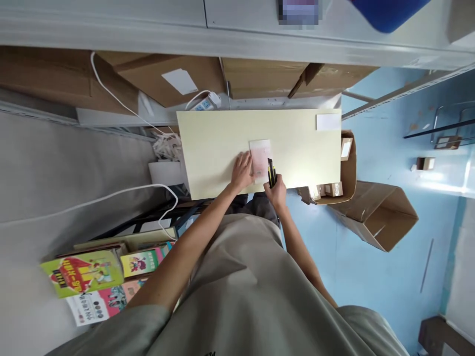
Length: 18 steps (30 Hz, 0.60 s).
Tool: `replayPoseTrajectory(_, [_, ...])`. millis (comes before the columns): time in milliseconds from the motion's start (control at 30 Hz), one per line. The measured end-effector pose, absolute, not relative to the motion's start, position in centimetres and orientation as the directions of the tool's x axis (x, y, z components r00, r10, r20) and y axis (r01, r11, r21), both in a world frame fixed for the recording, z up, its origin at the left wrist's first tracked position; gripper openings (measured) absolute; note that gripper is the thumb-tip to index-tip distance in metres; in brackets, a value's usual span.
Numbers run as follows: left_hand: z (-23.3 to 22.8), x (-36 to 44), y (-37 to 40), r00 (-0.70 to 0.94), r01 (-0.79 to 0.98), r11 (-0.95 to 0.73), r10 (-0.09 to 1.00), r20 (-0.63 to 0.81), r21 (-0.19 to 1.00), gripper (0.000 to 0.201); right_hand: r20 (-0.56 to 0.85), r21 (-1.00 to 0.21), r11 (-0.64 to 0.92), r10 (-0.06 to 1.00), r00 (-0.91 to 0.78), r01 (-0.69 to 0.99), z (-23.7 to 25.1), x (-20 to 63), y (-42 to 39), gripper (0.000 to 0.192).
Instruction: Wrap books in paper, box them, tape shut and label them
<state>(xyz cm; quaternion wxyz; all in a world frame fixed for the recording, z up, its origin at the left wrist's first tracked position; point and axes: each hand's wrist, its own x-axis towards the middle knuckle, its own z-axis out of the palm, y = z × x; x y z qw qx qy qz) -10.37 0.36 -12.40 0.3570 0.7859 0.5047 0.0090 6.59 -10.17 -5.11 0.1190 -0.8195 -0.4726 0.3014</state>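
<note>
A small flat pinkish-white packet (261, 155) lies on a pale yellow table (297, 153). My left hand (242, 170) presses flat on the packet's left side, fingers spread. My right hand (276, 190) grips a black and yellow utility knife (272, 172), held at the packet's right edge near the table's front edge.
A white card (328, 121) lies at the table's far right corner. Open cardboard boxes (374, 212) with small cartons stand on the blue floor to the right. Large cardboard boxes (170, 76) sit behind the table. Colourful books (83, 272) and white cables (111, 195) are at the left.
</note>
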Motion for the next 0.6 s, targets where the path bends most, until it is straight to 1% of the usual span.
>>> replayPoseTrajectory(67, [-12.2,-11.3,1.1,0.513,0.792,-0.269,0.781,-0.357,0.548,0.099,-0.456,-0.468,-0.559,0.816,0.355,0.684,-5.6,6.1,-9.6,0.042])
replayPoseTrajectory(100, [-12.1,-11.8,1.5,0.522,0.793,-0.288,0.776,-0.355,0.537,0.102,-0.472,-0.473,-0.558,0.814,0.338,0.682,-5.9,5.8,-9.0,0.048])
replayPoseTrajectory(167, [-12.2,-12.9,2.6,0.534,0.794,-0.321,0.773,-0.342,0.516,0.105,-0.474,-0.496,-0.517,0.835,0.281,0.698,-6.4,5.2,-7.3,0.063])
replayPoseTrajectory(233, [-12.4,-13.8,3.6,0.551,0.79,-0.35,0.765,-0.333,0.503,0.104,-0.465,-0.514,-0.446,0.863,0.199,0.733,-6.8,4.7,-5.2,0.074])
replayPoseTrajectory(333, [-12.6,-14.6,4.8,0.588,0.774,-0.385,0.732,-0.344,0.504,0.099,-0.477,-0.492,-0.368,0.872,0.109,0.789,-7.4,3.8,-1.9,0.076])
replayPoseTrajectory(467, [-12.5,-14.9,5.3,0.599,0.771,-0.393,0.715,-0.361,0.501,0.095,-0.518,-0.409,-0.336,0.851,0.087,0.848,-8.1,2.9,1.2,0.073])
replayPoseTrajectory(600, [-12.3,-14.9,5.6,0.589,0.783,-0.388,0.715,-0.377,0.487,0.099,-0.543,-0.372,-0.318,0.837,0.073,0.872,-8.8,2.4,2.2,0.073])
